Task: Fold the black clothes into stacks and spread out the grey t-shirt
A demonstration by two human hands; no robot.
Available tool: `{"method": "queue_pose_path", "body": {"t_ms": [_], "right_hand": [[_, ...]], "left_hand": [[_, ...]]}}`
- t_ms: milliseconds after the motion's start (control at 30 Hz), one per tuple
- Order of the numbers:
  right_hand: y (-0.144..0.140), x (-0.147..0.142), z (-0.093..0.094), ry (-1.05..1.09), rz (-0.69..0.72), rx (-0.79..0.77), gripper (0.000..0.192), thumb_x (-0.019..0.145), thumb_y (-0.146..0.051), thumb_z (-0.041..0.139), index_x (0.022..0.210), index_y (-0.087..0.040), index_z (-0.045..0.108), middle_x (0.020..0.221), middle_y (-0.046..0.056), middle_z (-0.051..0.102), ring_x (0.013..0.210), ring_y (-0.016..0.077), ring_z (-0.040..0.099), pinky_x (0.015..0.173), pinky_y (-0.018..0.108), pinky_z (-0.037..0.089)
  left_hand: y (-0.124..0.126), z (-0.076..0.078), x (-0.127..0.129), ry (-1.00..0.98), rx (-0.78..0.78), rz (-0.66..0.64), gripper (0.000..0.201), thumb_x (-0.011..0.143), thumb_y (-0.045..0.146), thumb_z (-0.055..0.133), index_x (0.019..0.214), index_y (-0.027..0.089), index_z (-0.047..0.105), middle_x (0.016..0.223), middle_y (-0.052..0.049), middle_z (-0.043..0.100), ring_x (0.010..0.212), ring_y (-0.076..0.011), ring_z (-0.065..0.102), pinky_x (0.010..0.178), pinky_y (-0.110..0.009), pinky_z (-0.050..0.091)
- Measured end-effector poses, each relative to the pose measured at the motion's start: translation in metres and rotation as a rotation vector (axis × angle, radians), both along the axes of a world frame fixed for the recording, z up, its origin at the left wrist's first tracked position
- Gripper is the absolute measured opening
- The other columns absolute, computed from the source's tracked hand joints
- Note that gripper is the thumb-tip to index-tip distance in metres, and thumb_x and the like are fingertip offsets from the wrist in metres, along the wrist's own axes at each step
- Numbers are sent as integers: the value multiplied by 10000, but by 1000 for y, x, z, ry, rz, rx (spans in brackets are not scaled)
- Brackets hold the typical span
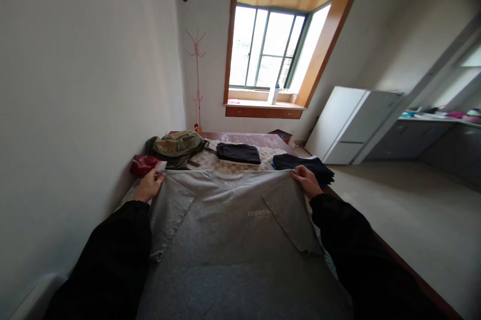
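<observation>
A grey T-shirt [229,240] with small white lettering lies spread flat on the table in front of me, both sleeves folded inward. My left hand [149,185] pinches its far left shoulder corner. My right hand [306,180] pinches its far right shoulder corner. Both arms are in black sleeves and stretch along the shirt's two sides.
Beyond the shirt lie a folded black garment [238,152], a dark folded pile [304,165] at the right edge, a green-brown backpack [176,147] and a red packet [145,164]. A wall runs along the left. A white fridge [349,124] and open floor are to the right.
</observation>
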State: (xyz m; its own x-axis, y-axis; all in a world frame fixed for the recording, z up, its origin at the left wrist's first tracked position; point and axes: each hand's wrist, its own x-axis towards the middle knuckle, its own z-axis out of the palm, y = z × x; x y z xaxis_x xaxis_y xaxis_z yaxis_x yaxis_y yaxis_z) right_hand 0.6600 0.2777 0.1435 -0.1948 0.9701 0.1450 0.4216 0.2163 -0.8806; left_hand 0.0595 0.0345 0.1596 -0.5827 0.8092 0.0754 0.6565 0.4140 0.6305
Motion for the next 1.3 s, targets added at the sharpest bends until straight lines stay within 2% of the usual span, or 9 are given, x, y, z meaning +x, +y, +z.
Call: {"method": "queue_pose_path", "body": {"t_ms": [100,267,367,533,633,767,967,1100,1300], "right_hand": [[4,-9,-7,-121,-8,-130,416,672,-468,706,974,-208,588,862,35,639,845,209,591,796,318,489],[2,-34,-21,-259,139,-259,342,565,-448,804,735,-170,700,711,40,678,785,228,628,803,341,501],[6,-41,-9,-291,218,-232,389,543,-519,825,689,-173,725,714,35,701,846,255,635,867,349,491],[19,-28,12,-210,249,18,468,744,-618,658,934,-198,737,973,52,740,1011,280,626,979,368,464],[20,-25,-3,-280,184,118,328,788,-499,598,904,-212,707,955,55,734,985,272,645,977,378,473],[7,-32,-40,-379,90,113,277,786,-376,567,965,-201,687,977,92,720,974,271,667,964,387,494],[-15,-25,-84,-605,16,215,501,902,-427,473,1300,-152,602,1409,166,579,1360,299,486,1180,441,341],[-19,-19,-93,-736,34,209,601,969,-460,335,1441,-130,506,1558,130,453,1457,252,387,1234,412,269],[-14,-16,-85,-875,83,154,677,991,-505,261,1530,-121,401,1624,88,356,1511,221,296,1258,389,214]], "left_hand": [[2,-7,-1,-58,-17,6,373,750,404,654,1029,157,677,957,-106,770,941,-267,711,852,-326,532],[13,-20,8,-95,-59,-84,285,658,418,730,790,166,737,784,-66,768,868,-257,722,794,-288,541],[17,-15,10,-31,-28,-75,282,722,418,678,842,174,753,830,-80,774,904,-257,721,797,-283,530],[17,5,5,121,42,18,355,863,433,537,1055,195,717,987,-94,764,972,-256,703,858,-301,503],[18,4,7,171,11,33,313,877,411,533,1035,207,711,969,-98,760,966,-266,702,851,-311,500],[16,-12,22,190,-58,-11,234,865,358,560,982,219,709,995,-97,763,951,-258,704,827,-306,507],[1,-37,44,364,-25,-42,488,900,495,511,1269,198,630,1302,-133,658,1213,-308,586,1012,-401,460],[-3,-45,47,474,-57,-68,578,914,527,471,1399,227,566,1432,-137,566,1307,-336,499,1061,-476,427],[2,-44,52,463,-190,-95,610,966,495,359,1524,260,426,1590,-108,429,1441,-330,359,1145,-575,316]]}}
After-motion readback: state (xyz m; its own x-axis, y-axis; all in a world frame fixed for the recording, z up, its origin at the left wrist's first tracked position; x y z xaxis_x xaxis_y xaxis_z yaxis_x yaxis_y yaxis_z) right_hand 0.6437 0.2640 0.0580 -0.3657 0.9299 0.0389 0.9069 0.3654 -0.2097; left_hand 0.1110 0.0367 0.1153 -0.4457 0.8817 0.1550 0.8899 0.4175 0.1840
